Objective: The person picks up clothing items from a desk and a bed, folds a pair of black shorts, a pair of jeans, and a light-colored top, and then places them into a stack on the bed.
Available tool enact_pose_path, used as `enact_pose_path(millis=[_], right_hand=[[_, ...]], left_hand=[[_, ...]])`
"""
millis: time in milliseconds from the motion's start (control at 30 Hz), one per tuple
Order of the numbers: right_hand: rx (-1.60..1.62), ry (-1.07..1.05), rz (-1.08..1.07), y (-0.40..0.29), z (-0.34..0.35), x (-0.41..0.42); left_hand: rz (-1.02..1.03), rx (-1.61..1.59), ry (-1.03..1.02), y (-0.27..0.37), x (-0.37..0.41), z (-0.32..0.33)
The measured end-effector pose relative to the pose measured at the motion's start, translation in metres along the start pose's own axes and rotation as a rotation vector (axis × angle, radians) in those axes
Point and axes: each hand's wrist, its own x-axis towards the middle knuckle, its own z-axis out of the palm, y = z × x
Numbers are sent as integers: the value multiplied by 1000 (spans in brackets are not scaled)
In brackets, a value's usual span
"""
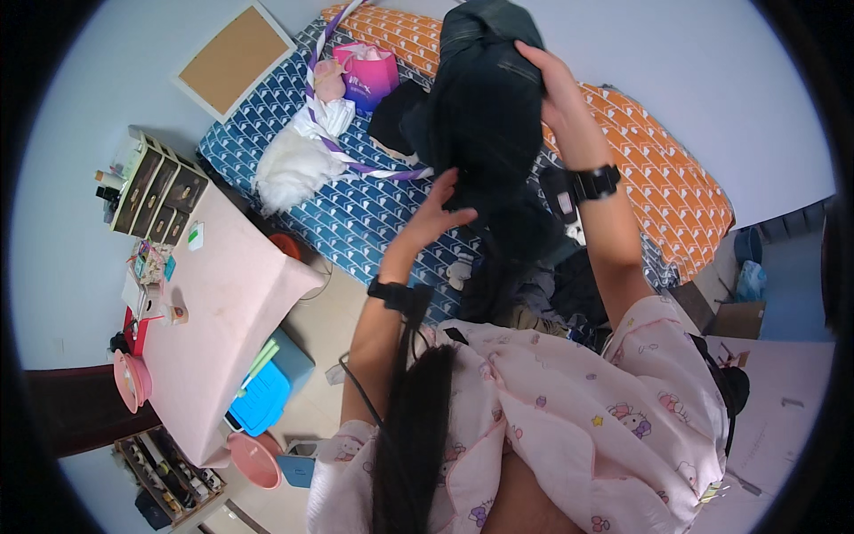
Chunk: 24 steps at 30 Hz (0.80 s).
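Note:
A dark garment (494,113), which looks like folded jeans, is raised above the bed in front of me. My right hand (555,87) grips its upper right edge, with the thumb side over the fabric. Beside its lower left edge, my left hand (432,217) has fingers and thumb spread; whether the fingertips touch the cloth is unclear. Below the garment, a heap of dark clothes (554,287) lies on the bed close to my body, partly hidden. A small grey-white plush toy (460,270) rests just below my left hand.
On the blue patterned bed sheet (360,220) lie a white fluffy item (297,167), a purple-and-white hoop (393,173), a pink gift bag (370,73) and a black garment (399,120). Orange bedding (667,180) lines the wall side. At left stands a pink-covered table (220,280) with a drawer organizer (157,190).

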Motion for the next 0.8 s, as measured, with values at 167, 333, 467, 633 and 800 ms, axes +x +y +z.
enact_pose_path(millis=[167,333,467,633,800], right_hand=[[129,-83,31,-4,54,36],[451,-355,-4,-35,129,43],[581,-455,-62,-62,170,13],[682,-500,-92,-33,208,6],[529,-205,-141,12,170,-12]], left_hand=[[151,352,316,-14,12,-1],[-56,314,563,-70,-16,-42],[-180,-325,423,-79,-25,-51],[135,-973,247,-82,-67,-140],[100,-687,632,-1,-136,-248]])
